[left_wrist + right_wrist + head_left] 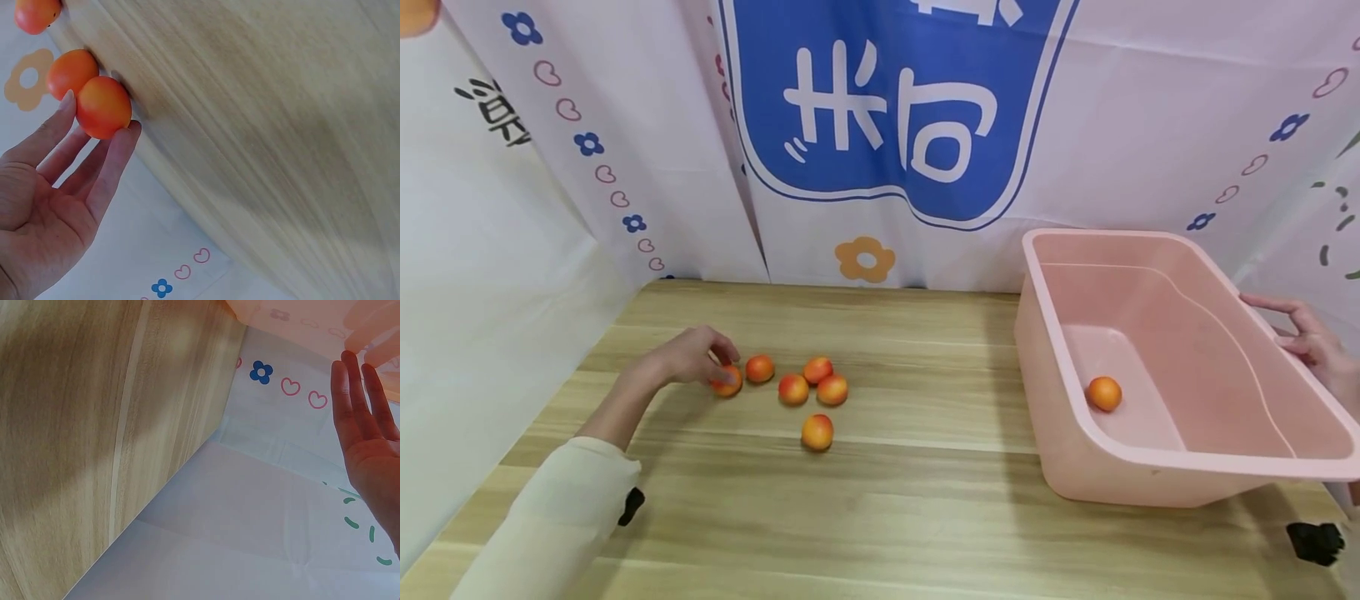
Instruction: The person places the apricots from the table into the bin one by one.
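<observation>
Orange-red fruit (105,109) sits pinched in the left hand (693,355), while the right hand (1312,343), fingers straight, touches the pink tub (1120,477), apparently steadying it.

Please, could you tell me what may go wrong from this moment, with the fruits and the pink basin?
1. The left grip pinches the round held fruit by its fingertips, so it might slip out.
2. The neighbouring fruit lies close beside it; a nudge could send it rolling on the bare wooden table.
3. The right grip has its fingers at the pink basin; pushing could perhaps shift it.
</observation>
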Available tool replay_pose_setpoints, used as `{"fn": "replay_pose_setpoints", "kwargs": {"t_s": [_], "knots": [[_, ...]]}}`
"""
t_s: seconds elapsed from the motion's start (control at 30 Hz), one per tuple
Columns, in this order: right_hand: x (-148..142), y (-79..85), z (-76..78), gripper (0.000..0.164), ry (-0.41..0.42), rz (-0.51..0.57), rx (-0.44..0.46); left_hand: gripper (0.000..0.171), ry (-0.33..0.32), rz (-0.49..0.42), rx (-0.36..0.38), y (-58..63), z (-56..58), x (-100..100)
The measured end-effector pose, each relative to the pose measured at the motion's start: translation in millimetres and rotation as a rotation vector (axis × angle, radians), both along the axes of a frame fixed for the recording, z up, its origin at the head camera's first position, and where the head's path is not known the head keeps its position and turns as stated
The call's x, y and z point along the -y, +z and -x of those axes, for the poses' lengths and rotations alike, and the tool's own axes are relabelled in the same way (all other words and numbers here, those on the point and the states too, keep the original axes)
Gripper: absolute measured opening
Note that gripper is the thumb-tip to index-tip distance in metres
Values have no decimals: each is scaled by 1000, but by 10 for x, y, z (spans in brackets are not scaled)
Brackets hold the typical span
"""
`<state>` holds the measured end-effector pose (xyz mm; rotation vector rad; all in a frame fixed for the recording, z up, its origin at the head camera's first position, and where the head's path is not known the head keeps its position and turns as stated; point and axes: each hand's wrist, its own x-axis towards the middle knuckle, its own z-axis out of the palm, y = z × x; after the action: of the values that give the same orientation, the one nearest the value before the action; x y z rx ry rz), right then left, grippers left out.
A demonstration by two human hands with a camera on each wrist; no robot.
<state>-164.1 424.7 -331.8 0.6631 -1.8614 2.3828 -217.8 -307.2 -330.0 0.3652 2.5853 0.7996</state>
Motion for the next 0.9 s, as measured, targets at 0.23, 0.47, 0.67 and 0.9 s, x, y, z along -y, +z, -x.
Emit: {"fn": "replay_pose_setpoints", "kwargs": {"t_s": [0.23, 0.47, 0.67, 0.9], "knots": [[-2, 10, 1, 68, -16, 63, 43, 22, -32, 17, -74, 21, 17, 3], [3, 11, -16, 64, -47, -9, 13, 22, -58, 14, -200, 115, 24, -85], [16, -1, -14, 61, -25, -47, -21, 24, -62, -14, -240, 248, 28, -224], [11, 10, -16, 68, -15, 10, 15, 27, -47, -40, -255, 415, 44, -375]]}}
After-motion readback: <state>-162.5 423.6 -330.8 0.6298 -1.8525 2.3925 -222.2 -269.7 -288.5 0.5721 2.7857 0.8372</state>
